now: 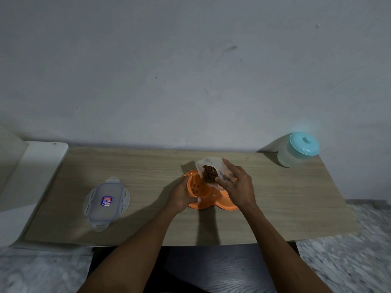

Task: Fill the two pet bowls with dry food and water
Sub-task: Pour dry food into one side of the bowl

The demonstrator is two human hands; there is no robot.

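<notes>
An orange double pet bowl (206, 203) sits mid-table. My left hand (183, 196) grips its left rim. My right hand (237, 187) holds a clear plastic container (213, 166) of brown dry food (209, 174), tilted with its mouth down over the left bowl. A few kibbles lie in that left bowl (196, 187). The right bowl is mostly hidden under my right hand. A translucent water jug with a teal lid (300, 149) stands at the table's far right corner.
The container's clear snap lid (105, 203) lies flat on the left part of the wooden table (148, 172). A white surface (33, 176) adjoins the table's left end. A grey wall rises directly behind the table.
</notes>
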